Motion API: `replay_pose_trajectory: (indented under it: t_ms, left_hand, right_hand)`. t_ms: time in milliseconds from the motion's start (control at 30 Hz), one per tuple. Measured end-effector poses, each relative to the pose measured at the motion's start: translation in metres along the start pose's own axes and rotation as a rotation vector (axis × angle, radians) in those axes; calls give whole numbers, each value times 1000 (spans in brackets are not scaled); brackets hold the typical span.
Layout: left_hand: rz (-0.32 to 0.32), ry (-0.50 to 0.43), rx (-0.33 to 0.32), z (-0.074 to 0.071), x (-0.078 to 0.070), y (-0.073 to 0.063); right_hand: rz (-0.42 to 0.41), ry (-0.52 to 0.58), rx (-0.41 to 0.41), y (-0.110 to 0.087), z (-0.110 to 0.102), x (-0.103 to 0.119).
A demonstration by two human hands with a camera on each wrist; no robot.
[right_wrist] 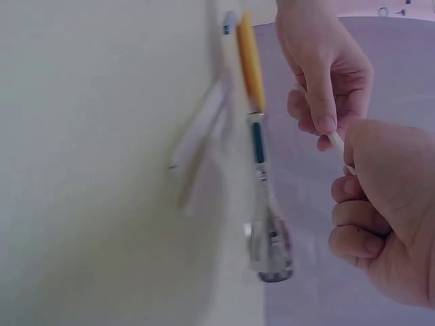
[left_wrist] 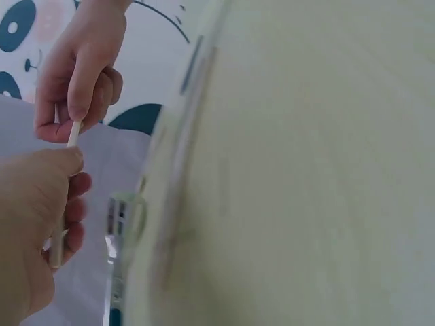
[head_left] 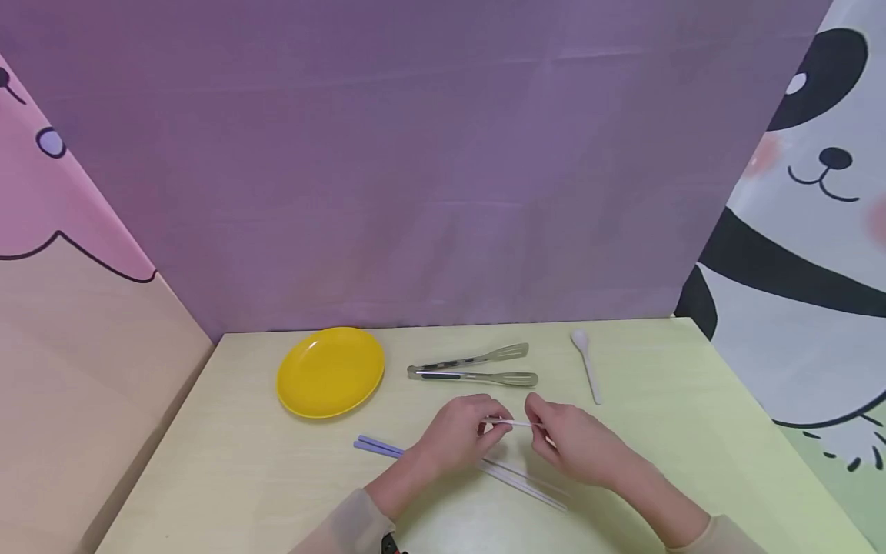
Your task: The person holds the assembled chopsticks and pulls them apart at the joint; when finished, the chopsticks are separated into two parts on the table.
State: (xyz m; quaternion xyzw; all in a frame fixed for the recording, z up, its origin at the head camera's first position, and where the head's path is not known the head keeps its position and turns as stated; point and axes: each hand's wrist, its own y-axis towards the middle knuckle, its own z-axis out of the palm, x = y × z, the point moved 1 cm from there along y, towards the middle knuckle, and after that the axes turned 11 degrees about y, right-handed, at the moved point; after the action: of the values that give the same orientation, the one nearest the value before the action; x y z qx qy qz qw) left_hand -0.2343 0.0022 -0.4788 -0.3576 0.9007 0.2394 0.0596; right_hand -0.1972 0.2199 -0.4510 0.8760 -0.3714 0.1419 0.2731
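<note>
Above the table my left hand (head_left: pixel 460 431) and right hand (head_left: pixel 577 442) hold a thin whitish stick-like piece (head_left: pixel 519 422) between them. The left grips one end with thumb and curled fingers, while the right pinches the other end. In the left wrist view, the stick (left_wrist: pixel 74 134) bridges the short gap between the hands, and its lower end shows below the left fingers. Fingers hide much of it, so I cannot tell its kind. Under my left forearm lie chopsticks (head_left: pixel 522 487), purple at the left ends and whitish at the right.
A yellow plate (head_left: pixel 331 373) sits at the back left of the table (head_left: pixel 228 462). Metal tongs (head_left: pixel 477 377) lie spread behind the hands, with a pale spoon (head_left: pixel 588 365) to their right. A purple cloth (head_left: pixel 443 192) hangs along the table's far edge.
</note>
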Motion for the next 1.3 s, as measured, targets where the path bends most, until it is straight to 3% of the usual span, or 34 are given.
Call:
replay_pose_trajectory:
  t_ms: [200,333,400,500,933,1100,1300]
  left_hand:
    - [90,170,-72,-19,-7,0]
    - [198,317,-200,-26,-9,-3]
    - [241,345,-267,-30,-10,-6]
    - [278,333,-322,-37,-12,-10]
    - [399,341,-379,-68,-14,-13]
    - [366,247,-366,-78,-15,-13]
    - [364,258,-376,-82,-16,-12]
  right_hand:
    - [13,75,75,8,-16,12]
    - [-46,74,94,10,-24,17]
    - [-72,77,108,10,-28,20]
    - [-101,78,124,11,-32,23]
    - [-199,69,66,17,-40,38]
    - [-236,25,16,21,-41,47]
    - [-242,-16,-17,22,-44,53]
